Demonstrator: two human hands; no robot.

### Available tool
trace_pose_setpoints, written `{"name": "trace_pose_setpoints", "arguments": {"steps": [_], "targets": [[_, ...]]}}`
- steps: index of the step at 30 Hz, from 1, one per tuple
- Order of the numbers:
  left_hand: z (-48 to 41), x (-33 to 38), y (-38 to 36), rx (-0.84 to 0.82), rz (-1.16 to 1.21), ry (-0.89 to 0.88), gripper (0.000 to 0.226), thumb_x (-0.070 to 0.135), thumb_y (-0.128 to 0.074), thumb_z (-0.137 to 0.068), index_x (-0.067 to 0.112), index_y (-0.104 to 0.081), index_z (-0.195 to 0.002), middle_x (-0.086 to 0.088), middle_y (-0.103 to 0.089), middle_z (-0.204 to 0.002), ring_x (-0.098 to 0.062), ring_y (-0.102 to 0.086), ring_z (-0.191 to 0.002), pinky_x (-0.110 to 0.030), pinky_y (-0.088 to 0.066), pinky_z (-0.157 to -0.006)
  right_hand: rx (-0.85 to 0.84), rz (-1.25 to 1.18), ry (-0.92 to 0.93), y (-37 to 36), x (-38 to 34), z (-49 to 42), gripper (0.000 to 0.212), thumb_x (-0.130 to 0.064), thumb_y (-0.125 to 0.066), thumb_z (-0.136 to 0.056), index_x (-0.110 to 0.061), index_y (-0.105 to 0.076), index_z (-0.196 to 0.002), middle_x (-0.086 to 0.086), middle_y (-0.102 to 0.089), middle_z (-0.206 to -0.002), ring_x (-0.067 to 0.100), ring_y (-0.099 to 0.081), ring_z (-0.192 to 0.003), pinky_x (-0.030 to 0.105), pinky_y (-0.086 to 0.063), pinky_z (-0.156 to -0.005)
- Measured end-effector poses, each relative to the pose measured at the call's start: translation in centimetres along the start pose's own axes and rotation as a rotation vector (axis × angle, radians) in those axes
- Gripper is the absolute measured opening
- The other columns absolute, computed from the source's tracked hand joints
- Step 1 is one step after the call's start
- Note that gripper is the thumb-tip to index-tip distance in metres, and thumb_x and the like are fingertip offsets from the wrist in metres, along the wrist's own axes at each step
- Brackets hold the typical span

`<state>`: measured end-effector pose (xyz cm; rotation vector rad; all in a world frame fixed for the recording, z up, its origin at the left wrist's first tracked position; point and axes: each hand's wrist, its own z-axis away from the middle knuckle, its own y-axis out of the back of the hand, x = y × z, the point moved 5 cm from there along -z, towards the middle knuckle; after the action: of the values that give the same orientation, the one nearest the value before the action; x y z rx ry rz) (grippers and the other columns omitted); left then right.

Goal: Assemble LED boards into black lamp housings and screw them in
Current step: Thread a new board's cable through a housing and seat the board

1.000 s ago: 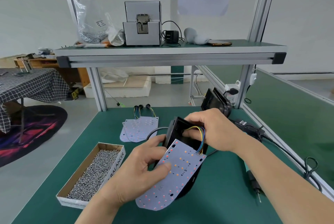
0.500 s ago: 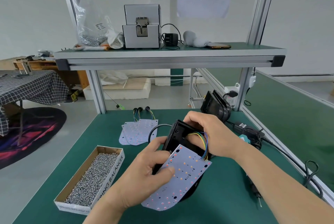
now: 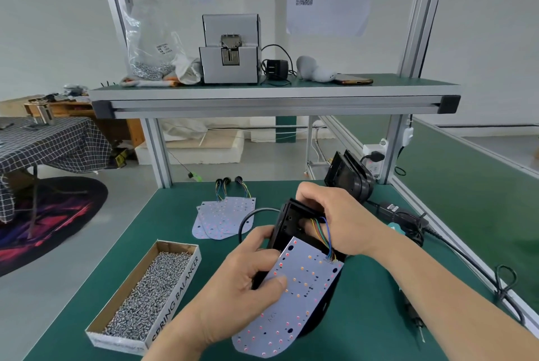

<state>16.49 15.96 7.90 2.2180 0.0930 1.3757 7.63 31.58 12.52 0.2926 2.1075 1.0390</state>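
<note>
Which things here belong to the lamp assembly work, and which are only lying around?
Belong to the job: LED board held by the left hand; black lamp housing gripped by the right hand; spare LED boards; box of screws; spare housings.
Lying about: phone, black adapter, grey rounded object, all on the shelf.

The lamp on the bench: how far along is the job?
Done: perhaps the black units standing at the back, though I cannot tell if they are finished. In hand: the left hand holds an LED board over the black housing, while the right hand grips the housing by the coloured wires. Left: seating this board, driving screws from the box, then the spare boards.
</note>
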Motion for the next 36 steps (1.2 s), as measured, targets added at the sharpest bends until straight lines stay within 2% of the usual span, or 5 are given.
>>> {"name": "trace_pose_setpoints", "arguments": {"steps": [7, 18, 24, 28, 36], "targets": [[-0.7, 0.3, -0.4, -0.024, -0.026, 0.026, 0.024, 0.013, -0.056, -0.089, -0.003, -0.051, -0.072, 0.002, -0.051, -0.116, -0.03, -0.054, -0.103, -0.033, -0.04, -0.076, -0.072, 0.18, -0.1, -0.8, 0.9, -0.8, 0.024, 0.006, -0.057, -0.083, -0.016, -0.06, -0.093, 0.002, -0.059, -0.096, 0.025, -0.058, -0.091, 0.045, -0.05, -0.088], [0.6, -2.1, 1.4, 0.163, 0.499, 0.174, 0.039, 0.035, -0.073, -0.082, 0.005, -0.074, -0.107, -0.012, -0.065, -0.117, -0.033, -0.064, -0.108, -0.043, -0.052, -0.092, -0.348, -1.107, -0.403, -1.6, 2.5, 1.8, 0.051, -0.047, -0.04, -0.101, -0.015, -0.064, -0.132, 0.006, -0.065, -0.135, 0.017, -0.066, -0.118, 0.025, -0.055, -0.088], [0.9, -2.7, 1.6, 0.298, 0.632, 0.302, 0.033, 0.037, -0.076, -0.08, 0.012, -0.075, -0.101, -0.021, -0.072, -0.105, -0.03, -0.07, -0.088, -0.042, -0.058, -0.076, -0.064, -0.689, -0.502, -2.4, 3.8, 2.2, 0.065, -0.067, -0.029, -0.096, -0.028, -0.08, -0.102, -0.008, -0.076, -0.109, 0.007, -0.07, -0.106, 0.025, -0.052, -0.096], [0.8, -2.7, 2.0, 0.364, 0.58, 0.291, 0.033, 0.041, -0.068, -0.08, 0.015, -0.075, -0.099, -0.02, -0.073, -0.104, -0.028, -0.069, -0.09, -0.041, -0.057, -0.079, 0.584, -0.221, -0.093, 1.6, 0.9, 3.8, 0.03, -0.048, -0.052, -0.096, -0.025, -0.07, -0.091, -0.011, -0.057, -0.115, 0.011, -0.055, -0.115, 0.031, -0.043, -0.098], [0.3, -2.2, 1.3, 0.348, 0.482, 0.207, 0.028, 0.047, -0.064, -0.085, 0.025, -0.071, -0.1, -0.004, -0.071, -0.098, -0.015, -0.063, -0.087, -0.03, -0.052, -0.077, 0.385, -0.114, -0.046, -0.7, -2.2, 4.7, 0.026, -0.033, -0.07, -0.089, -0.009, -0.068, -0.079, -0.014, -0.054, -0.133, 0.007, -0.032, -0.14, 0.021, -0.026, -0.111]]}}
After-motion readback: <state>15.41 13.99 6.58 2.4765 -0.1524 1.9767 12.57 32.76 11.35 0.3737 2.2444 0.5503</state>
